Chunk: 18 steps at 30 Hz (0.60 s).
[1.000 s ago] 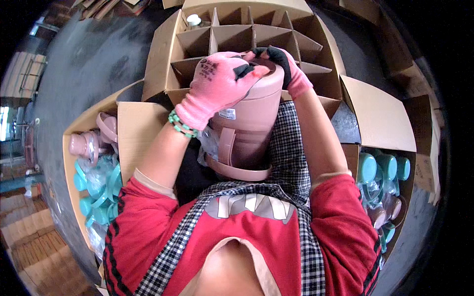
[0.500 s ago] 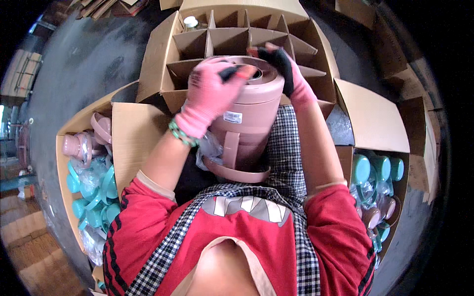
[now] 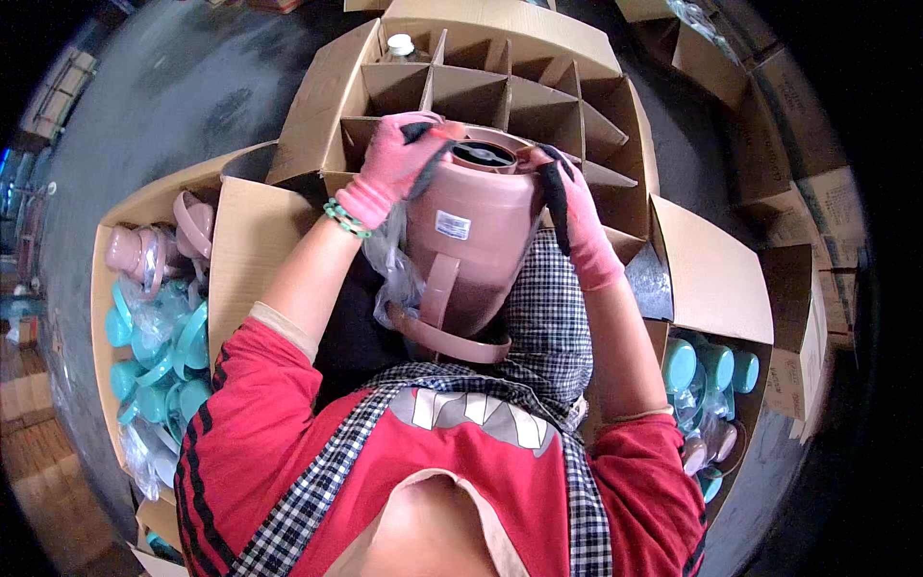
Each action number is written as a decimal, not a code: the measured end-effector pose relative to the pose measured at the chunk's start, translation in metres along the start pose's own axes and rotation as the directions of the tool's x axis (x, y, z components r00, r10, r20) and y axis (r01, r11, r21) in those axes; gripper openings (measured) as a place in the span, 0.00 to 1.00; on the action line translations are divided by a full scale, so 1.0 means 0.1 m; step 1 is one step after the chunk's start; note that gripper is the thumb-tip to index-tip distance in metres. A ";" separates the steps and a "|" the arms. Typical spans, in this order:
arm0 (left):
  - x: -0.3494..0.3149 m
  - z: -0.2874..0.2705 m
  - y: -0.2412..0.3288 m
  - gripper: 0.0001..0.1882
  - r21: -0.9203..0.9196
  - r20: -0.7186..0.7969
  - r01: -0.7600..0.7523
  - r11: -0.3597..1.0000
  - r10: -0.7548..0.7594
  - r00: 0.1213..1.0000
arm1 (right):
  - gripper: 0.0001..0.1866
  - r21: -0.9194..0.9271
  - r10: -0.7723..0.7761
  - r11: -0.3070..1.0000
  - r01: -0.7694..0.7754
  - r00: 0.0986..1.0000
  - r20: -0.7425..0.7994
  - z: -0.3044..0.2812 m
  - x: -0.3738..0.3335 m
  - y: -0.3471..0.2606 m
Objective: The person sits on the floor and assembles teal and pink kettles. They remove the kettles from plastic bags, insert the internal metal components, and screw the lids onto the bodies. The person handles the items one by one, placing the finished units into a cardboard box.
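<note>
A dusty-pink insulated jug (image 3: 476, 226) leans across my lap, its far end tipped upward and showing a round dark centre. A small white label (image 3: 453, 225) sits on its side, above a handle and a curved pink carrying loop (image 3: 452, 343). My left hand (image 3: 404, 159), in a pink glove with black parts, has its fingers closed on the left of the far rim. On the rim's right side my right hand (image 3: 565, 197), gloved alike, pinches the edge. A crumpled clear plastic bag (image 3: 392, 269) hangs beside the jug under my left wrist.
A carton with cardboard dividers (image 3: 471, 91) stands just beyond the jug; a white-capped bottle (image 3: 401, 46) is in its far-left compartment. Open cartons at left (image 3: 260, 250) and right (image 3: 716, 264) hold teal and pink jug parts. More cartons (image 3: 793, 308) stand at far right.
Both hands have shifted slightly apart to opposite sides of the rim. The jug's far end has tipped so that its dark round centre now shows.
</note>
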<state>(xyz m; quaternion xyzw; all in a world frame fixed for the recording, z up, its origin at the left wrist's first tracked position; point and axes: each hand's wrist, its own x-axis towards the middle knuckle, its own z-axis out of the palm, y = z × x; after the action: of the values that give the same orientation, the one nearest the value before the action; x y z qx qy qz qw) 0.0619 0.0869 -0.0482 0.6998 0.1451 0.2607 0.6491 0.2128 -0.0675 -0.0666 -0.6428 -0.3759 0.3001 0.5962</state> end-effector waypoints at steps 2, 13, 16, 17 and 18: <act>-0.02 0.26 0.01 0.17 0.532 -0.066 -0.347 0.772 0.447 0.892 | 0.20 0.182 0.181 0.966 -0.183 0.983 0.030 -0.18 0.15 -0.04; 0.09 -0.02 -0.70 0.27 -0.827 0.410 0.442 0.346 -0.167 0.897 | 0.18 -0.618 -0.122 0.718 0.320 0.932 0.341 -0.09 0.04 -0.76; 0.05 0.13 -0.71 0.29 -0.793 0.586 0.557 0.247 0.058 0.808 | 0.19 -0.638 -0.054 0.600 0.482 0.820 0.570 -0.05 -0.01 -0.94; 0.02 0.15 -0.69 0.29 -0.784 0.609 0.582 0.215 0.090 0.788 | 0.19 -0.662 -0.004 0.584 0.470 0.817 0.576 0.05 0.00 -1.09; -0.03 0.17 -0.66 0.29 -0.781 0.609 0.594 0.191 0.022 0.793 | 0.19 -0.684 0.046 0.566 0.459 0.812 0.582 0.12 0.02 -1.18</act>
<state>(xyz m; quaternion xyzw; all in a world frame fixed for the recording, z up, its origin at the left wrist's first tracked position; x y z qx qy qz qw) 0.0774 0.0790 -0.1142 0.1552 -0.0798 -0.0281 0.9843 0.1886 -0.0588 0.0495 -0.6765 -0.6969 0.1905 0.1428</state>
